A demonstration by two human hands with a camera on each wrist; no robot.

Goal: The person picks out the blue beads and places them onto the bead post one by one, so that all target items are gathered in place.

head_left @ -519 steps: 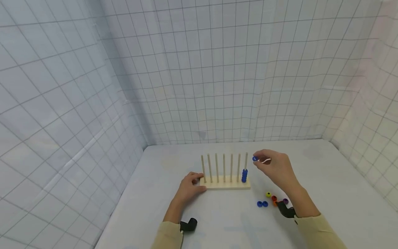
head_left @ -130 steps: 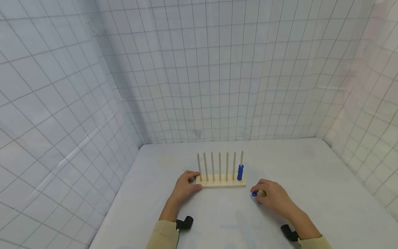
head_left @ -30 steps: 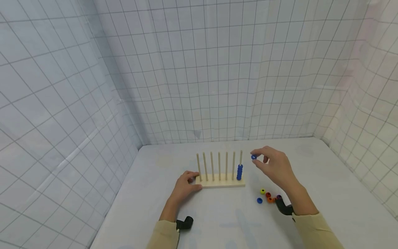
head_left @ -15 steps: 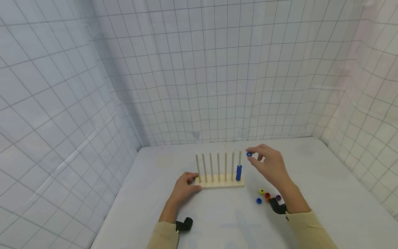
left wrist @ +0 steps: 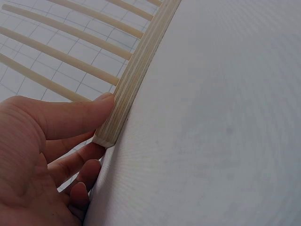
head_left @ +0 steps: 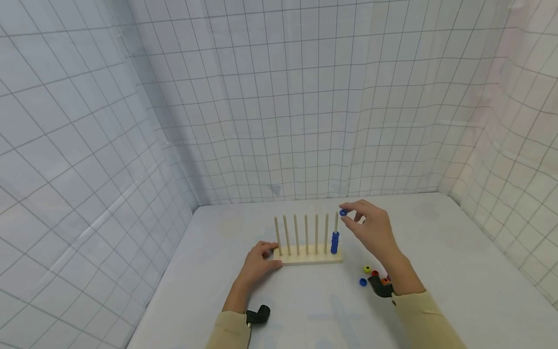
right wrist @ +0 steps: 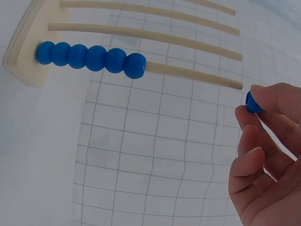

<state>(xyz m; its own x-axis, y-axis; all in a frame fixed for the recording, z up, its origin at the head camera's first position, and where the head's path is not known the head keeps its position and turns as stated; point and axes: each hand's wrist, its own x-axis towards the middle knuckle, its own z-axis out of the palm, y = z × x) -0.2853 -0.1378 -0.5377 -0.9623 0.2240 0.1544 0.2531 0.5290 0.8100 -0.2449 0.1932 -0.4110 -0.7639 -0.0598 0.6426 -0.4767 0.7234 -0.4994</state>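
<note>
A pale wooden base (head_left: 305, 259) with several upright pegs stands on the table. Its rightmost peg (right wrist: 197, 78) carries a stack of blue beads (right wrist: 97, 58); the other pegs are bare. My left hand (head_left: 257, 261) grips the base's left end, thumb (left wrist: 89, 113) on the near edge and fingers behind. Between thumb and index finger, my right hand (head_left: 370, 228) pinches a blue bead (right wrist: 253, 102) just beside the tip of the rightmost peg. The bead's hole faces toward the peg in the right wrist view.
Right of the base on the white table (head_left: 305, 310) lie a loose blue bead (head_left: 363, 281), a yellow bead (head_left: 367, 269), a red bead (head_left: 375, 273) and an orange bead (head_left: 385, 281). The right wrist's black camera mount (head_left: 381, 288) partly covers this group. A gridded white curtain (head_left: 287, 121) rises behind.
Over the last second my right hand has carried the blue bead left and slightly up to the rightmost peg's tip. The stack is taller than 17 seconds ago. My left hand keeps its grip.
</note>
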